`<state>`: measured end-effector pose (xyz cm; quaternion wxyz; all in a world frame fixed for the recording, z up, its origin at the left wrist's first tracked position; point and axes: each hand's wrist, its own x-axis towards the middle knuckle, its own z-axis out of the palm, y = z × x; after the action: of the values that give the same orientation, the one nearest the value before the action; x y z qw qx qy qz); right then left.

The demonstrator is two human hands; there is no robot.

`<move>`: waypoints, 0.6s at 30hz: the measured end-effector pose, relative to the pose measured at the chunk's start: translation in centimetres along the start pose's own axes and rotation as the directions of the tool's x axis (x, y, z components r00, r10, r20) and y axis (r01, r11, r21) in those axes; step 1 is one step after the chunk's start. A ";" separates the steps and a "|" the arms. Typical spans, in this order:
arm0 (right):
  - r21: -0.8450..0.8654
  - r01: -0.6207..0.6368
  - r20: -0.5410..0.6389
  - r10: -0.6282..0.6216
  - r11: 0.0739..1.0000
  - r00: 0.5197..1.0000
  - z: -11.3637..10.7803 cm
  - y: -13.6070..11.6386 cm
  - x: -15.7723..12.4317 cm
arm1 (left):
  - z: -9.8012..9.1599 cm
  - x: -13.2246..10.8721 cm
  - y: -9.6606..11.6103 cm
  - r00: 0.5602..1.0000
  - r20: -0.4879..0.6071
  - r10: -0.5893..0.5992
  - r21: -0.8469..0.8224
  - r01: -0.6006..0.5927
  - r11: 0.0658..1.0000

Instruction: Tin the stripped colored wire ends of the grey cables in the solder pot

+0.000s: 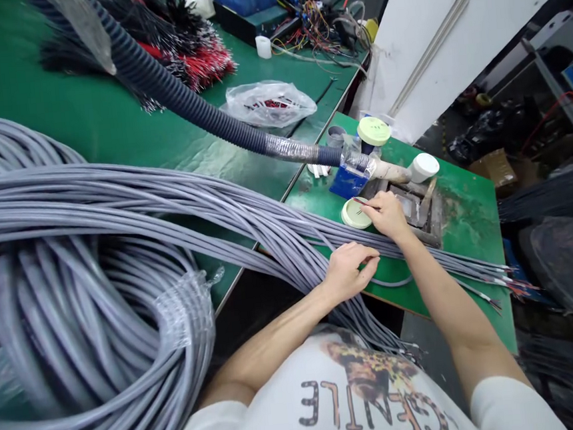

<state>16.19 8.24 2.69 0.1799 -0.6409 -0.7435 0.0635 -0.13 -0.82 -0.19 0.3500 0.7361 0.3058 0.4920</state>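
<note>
1. Pinching a thin red-tipped wire [360, 202] in a narrow grip, thumb and fingers closed tight, the right hand [385, 216] sits just above a pale green round lid [355, 213].
2. And the left hand [346, 273], just below that, has a looser grip, fingers curled over a thick bundle of grey cables [287, 221], with the palm down on top.
3. That bundle runs under both grips and across a green surface [469, 239]. To the left of the grips it joins a huge grey cable coil [73, 294] bound with clear plastic film [184, 311]; to the right, the cut ends fan out, showing coloured cores [503, 280].
4. Right beyond the right grip, there's a stained metal fixture [413, 205] with a white cap [423, 167] beside it.
5. Farther ahead of the grips, a black corrugated hose [169, 85] with a foil-wrapped stretch [291, 149] crosses above the cables, and past it lie a plastic bag [269, 104] and a heap of red and black wires [187, 56].
</note>
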 end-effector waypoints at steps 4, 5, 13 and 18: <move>0.027 0.028 -0.049 -0.026 0.999 0.998 -1.0 0.2 -0.2 | 0.0 0.0 0.1 1.000 -0.016 0.003 -0.008 -0.003 1.000; 0.044 0.037 -0.080 -0.034 0.998 0.996 -1.5 0.5 -0.4 | -0.1 0.0 0.1 1.000 -0.020 0.004 -0.011 -0.004 1.000; 0.036 -0.136 -0.393 0.139 0.990 0.909 -4.4 7.6 -3.2 | -0.1 -0.1 -0.1 1.000 -0.018 -0.007 -0.022 0.007 1.000; -0.034 -0.249 -0.396 0.216 0.968 0.892 -3.1 10.5 -4.0 | -0.1 -0.2 0.0 1.000 -0.009 -0.025 -0.023 0.025 0.999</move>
<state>27.50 5.66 1.44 0.2882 -0.7320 -0.6128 -0.0752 -0.30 -0.90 -0.27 0.3632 0.7258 0.3110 0.4946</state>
